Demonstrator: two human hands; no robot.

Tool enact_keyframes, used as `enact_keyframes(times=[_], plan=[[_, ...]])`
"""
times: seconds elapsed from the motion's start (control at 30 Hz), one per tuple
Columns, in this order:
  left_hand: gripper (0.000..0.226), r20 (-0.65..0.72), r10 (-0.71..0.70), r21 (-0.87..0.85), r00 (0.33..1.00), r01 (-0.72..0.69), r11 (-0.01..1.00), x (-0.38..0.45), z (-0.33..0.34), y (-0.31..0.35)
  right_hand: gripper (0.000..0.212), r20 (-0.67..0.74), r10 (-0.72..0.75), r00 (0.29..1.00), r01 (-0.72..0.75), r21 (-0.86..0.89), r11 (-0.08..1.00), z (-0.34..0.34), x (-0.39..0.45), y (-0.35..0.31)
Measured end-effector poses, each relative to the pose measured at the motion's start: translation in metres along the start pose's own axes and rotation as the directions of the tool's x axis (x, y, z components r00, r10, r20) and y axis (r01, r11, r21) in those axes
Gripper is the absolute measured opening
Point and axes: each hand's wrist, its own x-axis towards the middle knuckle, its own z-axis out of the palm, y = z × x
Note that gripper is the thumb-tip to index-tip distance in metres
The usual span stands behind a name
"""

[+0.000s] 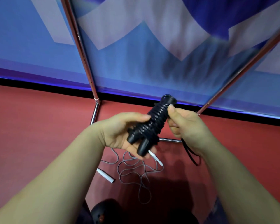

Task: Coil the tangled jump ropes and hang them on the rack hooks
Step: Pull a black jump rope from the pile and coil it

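Observation:
A black jump rope [152, 125] is wound in tight turns around its two black handles, which lie side by side. My left hand [120, 131] grips the lower end of this bundle from the left. My right hand [183, 122] pinches the rope near the upper end of the handles, and a loose black loop [191, 156] hangs below that wrist. On the red floor beneath lies a tangled thin grey rope [136, 173] with two white handles [105, 175]. No hooks are in view.
Chrome poles of the rack rise at the left [81, 50] and right [242, 70], with a low bar [170, 140] near the floor. Behind stands a blue and white banner wall [152, 38]. A dark object [103, 212] sits at the bottom edge.

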Motion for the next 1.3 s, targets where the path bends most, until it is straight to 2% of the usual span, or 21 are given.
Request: enact_keyframes(times=[0.07, 0.13, 0.23, 0.27, 0.33, 0.43, 0.47, 0.57, 0.63, 0.7, 0.77, 0.83, 0.9, 0.93, 1.0, 1.1, 1.17, 1.2, 1.27, 1.3], plan=[[0.072, 0.020, 0.015, 0.033, 1.000, -0.016, 0.999, 0.005, 0.004, -0.005, 0.030, 0.051, -0.020, 0.999, 0.022, -0.036, 0.999, 0.006, -0.002, 0.001], [0.070, -0.035, 0.069, 0.056, 0.997, -0.067, 0.996, 0.009, 0.007, -0.009, 0.026, 0.058, -0.036, 0.998, 0.040, -0.061, 0.997, 0.009, -0.003, 0.000], [0.021, -0.183, 0.206, 0.099, 0.961, -0.191, 0.977, 0.014, 0.013, -0.013, 0.021, 0.048, -0.054, 0.997, 0.059, -0.098, 0.993, 0.009, -0.003, -0.001], [0.019, -0.234, 0.237, 0.117, 0.943, -0.214, 0.970, 0.015, 0.015, -0.013, 0.021, 0.041, -0.056, 0.998, 0.060, -0.107, 0.992, 0.009, -0.003, -0.001], [0.025, -0.327, 0.295, 0.210, 0.898, -0.235, 0.949, 0.021, 0.018, -0.014, 0.019, 0.016, -0.071, 0.997, 0.072, -0.140, 0.988, 0.007, 0.000, 0.003], [0.040, -0.470, 0.372, 0.384, 0.800, -0.193, 0.903, 0.028, 0.020, -0.014, 0.017, -0.043, -0.127, 0.991, 0.110, -0.274, 0.955, 0.005, 0.006, 0.012], [0.041, -0.494, 0.380, 0.386, 0.782, -0.194, 0.902, 0.029, 0.021, -0.014, 0.019, -0.075, -0.140, 0.987, 0.110, -0.311, 0.944, 0.005, 0.008, 0.016], [0.044, -0.494, 0.364, 0.306, 0.790, -0.234, 0.923, 0.029, 0.022, -0.013, 0.032, -0.177, -0.146, 0.973, 0.082, -0.326, 0.942, 0.008, 0.011, 0.022], [0.036, -0.513, 0.376, 0.259, 0.772, -0.279, 0.925, 0.028, 0.023, -0.008, 0.035, -0.189, -0.077, 0.979, 0.021, -0.282, 0.959, 0.008, 0.012, 0.024], [0.027, -0.591, 0.375, 0.179, 0.714, -0.338, 0.924, 0.025, 0.017, -0.003, 0.035, -0.132, -0.001, 0.991, -0.035, -0.272, 0.962, 0.008, 0.012, 0.028], [0.028, -0.711, 0.376, 0.186, 0.594, -0.357, 0.915, 0.020, 0.005, 0.000, 0.027, -0.030, 0.027, 0.999, -0.037, -0.409, 0.912, 0.009, 0.008, 0.029], [0.030, -0.801, 0.406, 0.340, 0.441, -0.224, 0.913, 0.016, -0.008, -0.002, 0.028, 0.074, 0.036, 0.997, 0.009, -0.540, 0.842, 0.012, 0.002, 0.025], [0.031, -0.813, 0.481, 0.536, 0.328, 0.100, 0.838, 0.017, -0.016, -0.008, 0.033, 0.161, -0.002, 0.987, 0.104, -0.627, 0.772, 0.017, -0.002, 0.026], [0.030, -0.799, 0.516, 0.591, 0.307, 0.250, 0.767, 0.018, -0.016, -0.011, 0.035, 0.202, -0.014, 0.979, 0.147, -0.663, 0.734, 0.021, -0.004, 0.026], [0.026, -0.759, 0.556, 0.650, 0.339, 0.439, 0.620, 0.022, -0.013, -0.017, 0.029, 0.244, -0.035, 0.969, 0.206, -0.724, 0.658, 0.029, -0.008, 0.025], [0.024, -0.647, 0.579, 0.746, 0.496, 0.571, 0.344, 0.031, -0.006, -0.026, 0.019, 0.250, -0.110, 0.962, 0.265, -0.760, 0.594, 0.033, -0.012, 0.020], [0.026, -0.520, 0.548, 0.830, 0.656, 0.539, 0.142, 0.036, 0.003, -0.030, 0.015, 0.210, -0.129, 0.969, 0.246, -0.763, 0.598, 0.027, -0.009, 0.017], [0.028, -0.453, 0.508, 0.870, 0.733, 0.487, 0.073, 0.038, 0.006, -0.031, 0.014, 0.180, -0.122, 0.976, 0.217, -0.766, 0.605, 0.022, -0.007, 0.015], [0.031, -0.341, 0.426, 0.926, 0.838, 0.378, -0.002, 0.040, 0.012, -0.031, 0.021, 0.070, -0.092, 0.993, 0.114, -0.744, 0.659, 0.010, -0.002, 0.015], [0.032, -0.296, 0.416, 0.942, 0.860, 0.334, -0.020, 0.041, 0.013, -0.030, 0.027, 0.013, -0.074, 0.997, 0.061, -0.711, 0.700, 0.004, 0.000, 0.016]])
